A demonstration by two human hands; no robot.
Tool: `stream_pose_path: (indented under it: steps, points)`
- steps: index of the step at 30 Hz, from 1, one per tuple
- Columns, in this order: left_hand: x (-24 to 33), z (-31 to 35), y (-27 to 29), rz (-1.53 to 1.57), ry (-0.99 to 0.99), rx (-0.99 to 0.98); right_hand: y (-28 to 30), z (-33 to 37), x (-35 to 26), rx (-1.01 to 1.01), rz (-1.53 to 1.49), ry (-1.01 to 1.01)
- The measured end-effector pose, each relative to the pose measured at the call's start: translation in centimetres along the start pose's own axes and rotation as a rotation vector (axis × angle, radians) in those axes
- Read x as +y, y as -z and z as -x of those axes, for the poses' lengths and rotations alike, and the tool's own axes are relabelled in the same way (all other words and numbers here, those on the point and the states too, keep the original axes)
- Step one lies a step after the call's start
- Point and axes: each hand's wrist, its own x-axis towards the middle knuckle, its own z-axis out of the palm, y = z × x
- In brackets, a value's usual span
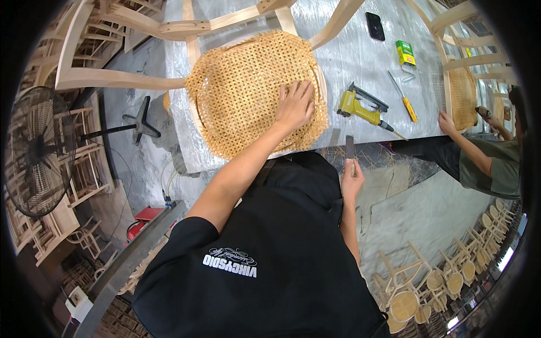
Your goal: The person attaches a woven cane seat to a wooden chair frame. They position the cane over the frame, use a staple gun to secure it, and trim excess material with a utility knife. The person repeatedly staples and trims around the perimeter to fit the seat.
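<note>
A wooden chair frame (121, 79) lies on the table, and a woven cane sheet (236, 90) with frayed edges covers its round seat. On the sheet's right part rests my left hand (295, 106), open, palm down, fingers lying over the weave. Just off the table's near edge, my right hand (352, 179) is closed round the handle of a chisel (350, 147) whose flat dark blade points away from me. The blade is apart from the cane.
Right of the seat lie a yellow-green staple gun (360, 105), a screwdriver (408, 107), a green and yellow box (405, 53) and a phone (375, 26). A co-worker (490, 160) handles another chair at the right. A floor fan (42, 151) stands left; stools (406, 304) fill the lower right.
</note>
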Motion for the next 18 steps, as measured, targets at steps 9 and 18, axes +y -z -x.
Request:
stream_pose_path:
  steps: [9, 18]
  points:
    - [0.4, -0.9, 0.5, 0.050, 0.000, -0.001, -0.2, -1.1, -0.1, -0.011, 0.041, 0.022]
    - [-1.5, 1.3, 1.1, 0.029, 0.045, 0.057, -1.2, -3.1, 0.8, -0.071, 0.189, 0.141]
